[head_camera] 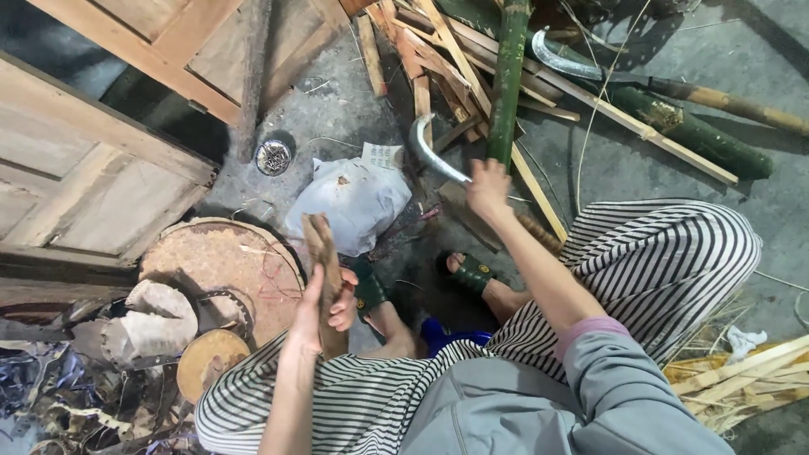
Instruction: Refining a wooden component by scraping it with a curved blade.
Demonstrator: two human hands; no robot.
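**Curved knife raised over a held wooden stick**

A short, brown, rough wooden stick [324, 270] was held upright in the left hand [324, 307], the fingers closed round its lower part, above the left knee and just in front of a round, flat-topped wooden chopping block [215, 261]. A curved, grey steel blade with a hooked tip [430, 152] was gripped at its handle by the right hand [489, 187], the fist fully closed, and was held well apart from the stick, over the grey concrete floor [337, 118].

The step in hand was judged to be the shaping or trimming of the stick, with the blade lifted between strokes. The next move was judged to call for the blade to be brought across to the stick's upper end, clear of the left fingers, and for the stick to be kept steady.

A crumpled white plastic bag [354, 202] lay between the two hands, and a green bamboo pole [508, 76] lay beyond the blade.
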